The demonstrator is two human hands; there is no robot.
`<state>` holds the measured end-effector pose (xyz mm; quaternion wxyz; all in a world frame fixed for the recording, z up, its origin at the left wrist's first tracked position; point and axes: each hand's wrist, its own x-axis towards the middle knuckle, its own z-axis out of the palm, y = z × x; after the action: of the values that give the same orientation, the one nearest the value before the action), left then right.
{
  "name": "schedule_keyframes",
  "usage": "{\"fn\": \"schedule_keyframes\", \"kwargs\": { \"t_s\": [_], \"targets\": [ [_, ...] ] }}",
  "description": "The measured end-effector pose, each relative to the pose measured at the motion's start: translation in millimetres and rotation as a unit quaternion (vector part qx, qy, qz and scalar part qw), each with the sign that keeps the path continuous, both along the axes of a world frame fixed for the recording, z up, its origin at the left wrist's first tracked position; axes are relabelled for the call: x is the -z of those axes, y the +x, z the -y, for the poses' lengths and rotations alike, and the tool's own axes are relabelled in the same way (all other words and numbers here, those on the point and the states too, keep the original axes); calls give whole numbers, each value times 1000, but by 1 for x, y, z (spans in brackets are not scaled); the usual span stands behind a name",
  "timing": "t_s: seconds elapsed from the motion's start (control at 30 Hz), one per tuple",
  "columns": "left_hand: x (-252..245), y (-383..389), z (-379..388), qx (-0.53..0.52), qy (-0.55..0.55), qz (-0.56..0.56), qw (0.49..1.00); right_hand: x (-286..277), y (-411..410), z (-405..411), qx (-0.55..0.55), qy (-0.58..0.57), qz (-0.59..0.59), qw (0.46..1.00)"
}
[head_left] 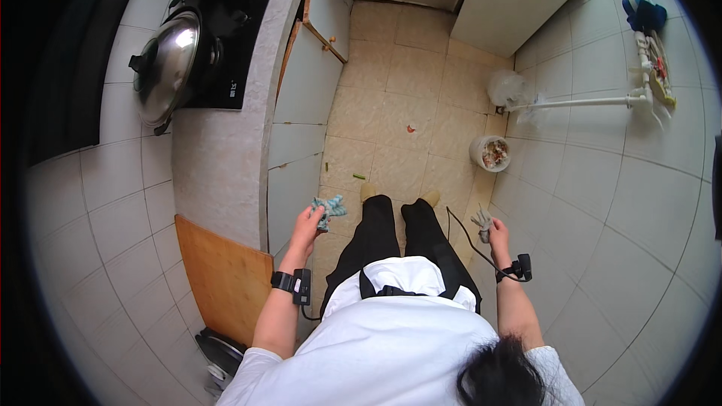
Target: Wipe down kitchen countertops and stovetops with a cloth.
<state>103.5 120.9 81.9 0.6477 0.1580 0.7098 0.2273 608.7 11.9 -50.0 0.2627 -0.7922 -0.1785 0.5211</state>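
Note:
A crumpled blue-and-white cloth [333,206] is gripped in my left hand [307,225], beside the front of the grey counter [225,175]. On the other side of my body, my right hand [498,235] pinches a small greyish, limp piece [483,222], perhaps a rag or a glove; its exact kind is unclear. Both hands are held out at about thigh height, apart from each other. A strapped-on device sits at each wrist, and a black cable hangs by the right one.
A lidded wok [169,67] stands on the black gas hob [225,39]. A wooden board [225,276] leans near the counter's end. Green scraps [359,176] and a red scrap [410,129] lie on the tiled floor. A waste bin [489,153] holding food scraps stands by the right wall, near a white pipe [581,102].

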Motion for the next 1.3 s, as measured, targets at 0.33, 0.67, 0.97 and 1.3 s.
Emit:
{"fn": "schedule_keyframes", "kwargs": {
  "t_s": [0.33,0.67,0.97,1.3],
  "targets": [
    [-3,22,-50,-60,137,-39,988,14,15,-127,-51,33,-68,996],
    [2,21,-289,-36,175,-35,983,-38,-30,-301,317,89,-335,883],
    [-22,54,-523,70,191,74,976,-102,-42,-511,246,183,-225,925],
    [-35,131,-682,21,240,60,969,-121,24,-781,223,246,-245,911]
  ]
}}
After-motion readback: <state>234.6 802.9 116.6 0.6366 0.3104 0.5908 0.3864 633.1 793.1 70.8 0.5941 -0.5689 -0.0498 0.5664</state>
